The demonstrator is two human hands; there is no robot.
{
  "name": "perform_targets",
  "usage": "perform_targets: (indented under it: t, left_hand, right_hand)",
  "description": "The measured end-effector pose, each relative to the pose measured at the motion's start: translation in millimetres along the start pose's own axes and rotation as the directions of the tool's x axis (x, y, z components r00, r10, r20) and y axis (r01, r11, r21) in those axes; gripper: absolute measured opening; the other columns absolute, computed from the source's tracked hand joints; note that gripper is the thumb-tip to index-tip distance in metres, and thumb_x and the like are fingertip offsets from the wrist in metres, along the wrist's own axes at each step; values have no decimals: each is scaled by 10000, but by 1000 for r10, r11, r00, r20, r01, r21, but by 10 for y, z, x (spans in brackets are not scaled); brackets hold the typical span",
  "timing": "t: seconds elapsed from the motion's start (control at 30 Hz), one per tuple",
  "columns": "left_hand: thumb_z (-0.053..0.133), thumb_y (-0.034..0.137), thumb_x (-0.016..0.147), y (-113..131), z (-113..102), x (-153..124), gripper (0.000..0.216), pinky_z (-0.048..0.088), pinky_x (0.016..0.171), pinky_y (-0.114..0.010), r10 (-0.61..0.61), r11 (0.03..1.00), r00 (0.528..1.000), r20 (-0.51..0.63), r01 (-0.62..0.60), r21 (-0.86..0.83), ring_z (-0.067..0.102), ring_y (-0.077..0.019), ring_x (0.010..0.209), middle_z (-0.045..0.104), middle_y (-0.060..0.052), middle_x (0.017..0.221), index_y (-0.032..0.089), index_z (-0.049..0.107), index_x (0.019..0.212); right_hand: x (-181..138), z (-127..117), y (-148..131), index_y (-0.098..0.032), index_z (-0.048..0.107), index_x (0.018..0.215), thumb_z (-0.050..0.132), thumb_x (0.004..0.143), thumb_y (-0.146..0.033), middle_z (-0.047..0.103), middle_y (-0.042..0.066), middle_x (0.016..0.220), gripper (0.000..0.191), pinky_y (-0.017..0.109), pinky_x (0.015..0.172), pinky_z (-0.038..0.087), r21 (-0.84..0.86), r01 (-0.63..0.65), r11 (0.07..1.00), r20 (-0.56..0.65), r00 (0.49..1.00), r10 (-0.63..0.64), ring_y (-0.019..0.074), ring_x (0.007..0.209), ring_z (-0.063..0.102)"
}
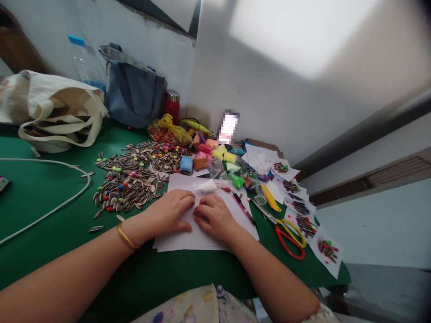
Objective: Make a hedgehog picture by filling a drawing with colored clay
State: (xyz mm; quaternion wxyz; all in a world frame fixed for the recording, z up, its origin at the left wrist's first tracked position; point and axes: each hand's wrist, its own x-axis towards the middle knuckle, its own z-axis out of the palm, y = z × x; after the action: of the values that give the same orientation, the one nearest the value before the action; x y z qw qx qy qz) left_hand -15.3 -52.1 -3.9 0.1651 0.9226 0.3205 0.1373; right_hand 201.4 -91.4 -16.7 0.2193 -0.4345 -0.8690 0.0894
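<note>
White sheets of paper [202, 242] lie stacked on the green table. My left hand [173, 213] rests on the left side of the paper, fingers extended and thumb apart, with nothing visible in it. Close beside it, my right hand [217, 217] has its fingers curled together, fingertips down at the paper; whatever they may pinch is hidden. Just beyond the hands is a small clear packet with something white [206, 185]. A red seed-shaped piece [226, 189] and a pink and black pen [244, 208] lie on the paper to the right.
Sunflower seeds mixed with coloured pieces [134, 179] are heaped at left. Packets of coloured clay [220, 152] sit behind the paper. Scissors [286, 233] and a yellow cutter [270, 197] lie right, near paper cards with seed designs [326, 251]. A white cable [67, 199] curves at left.
</note>
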Motion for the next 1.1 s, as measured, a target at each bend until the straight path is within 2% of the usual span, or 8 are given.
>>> perform_targets:
  t: [0.2, 0.43, 0.63, 1.1]
  left_hand:
    - [859, 418, 651, 1, -5, 2, 624, 399, 1053, -431, -6, 1000, 1000, 3, 6, -2, 541, -306, 1225, 610, -95, 1286, 213, 582, 1172]
    - [848, 418, 668, 5, -10, -15, 527, 399, 1049, -432, 2, 1000, 1000, -5, -2, 1, 538, -313, 1228, 599, -100, 1300, 210, 604, 1087]
    - [841, 431, 678, 8, -20, -11, 536, 398, 1055, -432, -6, 1000, 1000, 1, 6, 0, 539, -314, 1234, 602, -106, 1302, 212, 605, 1107]
    - [845, 438, 674, 25, -41, -10, 558, 394, 1054, -424, -6, 1000, 1000, 14, 5, 27, 538, -313, 1231, 600, -109, 1312, 207, 597, 1117]
  right_hand:
    - [22, 10, -38, -225, 700, 876, 640, 890, -242, 618, 56, 1012, 64, 381, 890, 420, -13, 2, 1000, 1, 1000, -2, 216, 962, 513]
    - [-53, -105, 30, -272, 748, 979, 656, 864, -227, 608, 56, 1007, 154, 399, 919, 413, 20, 13, 1000, -43, 999, -12, 223, 982, 524]
    - [-123, -147, 90, -319, 768, 1023, 649, 887, -273, 625, 50, 1018, 186, 410, 910, 411, -6, 63, 998, -27, 998, -64, 215, 962, 543]
    - [-135, -172, 124, -295, 765, 1022, 630, 884, -241, 626, 56, 996, 200, 420, 909, 430, 26, 33, 999, -44, 999, -32, 218, 957, 549]
